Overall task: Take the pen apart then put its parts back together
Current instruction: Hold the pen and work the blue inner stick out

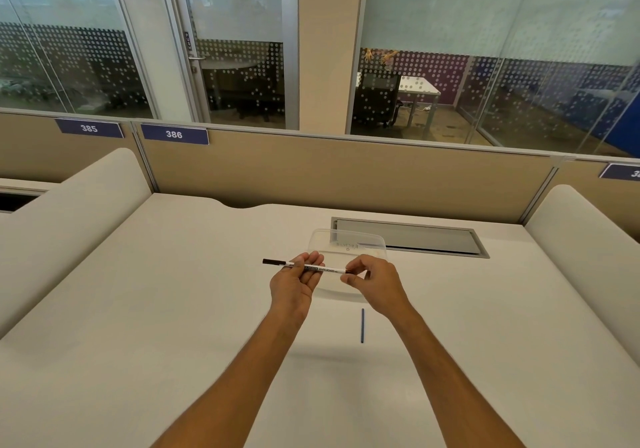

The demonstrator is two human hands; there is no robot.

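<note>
Holding: left hand (294,283) cradles the pen (308,268) across its upturned, curled fingers, level above the worktop (173,291), likely to steady the barrel.
Pinching: right hand (375,284) nips the pen's right end with thumb and fingertips, seemingly to work that end; what it grips is too small to tell.
Loose part: thin blue refill (362,325) lies on the worktop, near the hands, apart from the pen.
Surroundings: clear tray (377,239) just beyond the hands; grey cable hatch (433,238) farther right.
Obstruction: nothing between the hands and the refill.
</note>
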